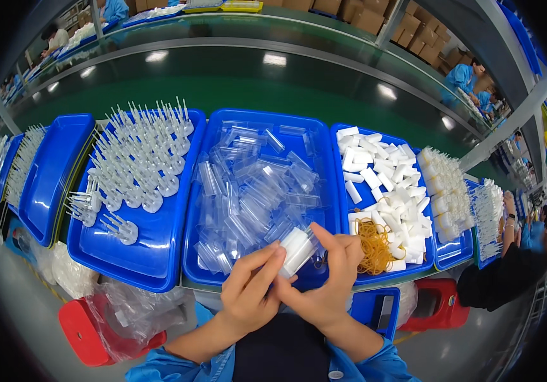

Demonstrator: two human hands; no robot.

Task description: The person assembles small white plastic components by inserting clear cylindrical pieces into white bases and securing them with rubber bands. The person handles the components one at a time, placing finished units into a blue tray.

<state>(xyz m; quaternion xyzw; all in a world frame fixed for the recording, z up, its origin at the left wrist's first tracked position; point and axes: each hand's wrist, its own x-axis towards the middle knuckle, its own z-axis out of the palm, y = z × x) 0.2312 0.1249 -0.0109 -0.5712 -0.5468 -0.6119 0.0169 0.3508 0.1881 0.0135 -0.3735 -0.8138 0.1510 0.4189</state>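
Note:
Over the front edge of the middle blue tray (192, 254), my two hands hold a white block (297, 247) between them. My left hand (248, 293) pinches its left side with thumb and fingers. My right hand (331, 274) grips its right side, forefinger at the upper corner and thumb at the lower end. Clear plastic shows along the block's right edge; I cannot tell whether it is a sleeve around it. Beneath lie many clear plastic sleeves (254, 197). To the right are loose white blocks (381, 172) and a heap of tan rubber bands (373, 247).
On the left, a blue tray (139, 254) carries white pronged parts (139, 153) standing upright. More trays (50, 184) are stacked beyond it. At the right stand white cylindrical parts (445, 191). A green conveyor belt (222, 76) runs behind. Red stools (85, 334) sit below; a co-worker's arm (509, 223) reaches in.

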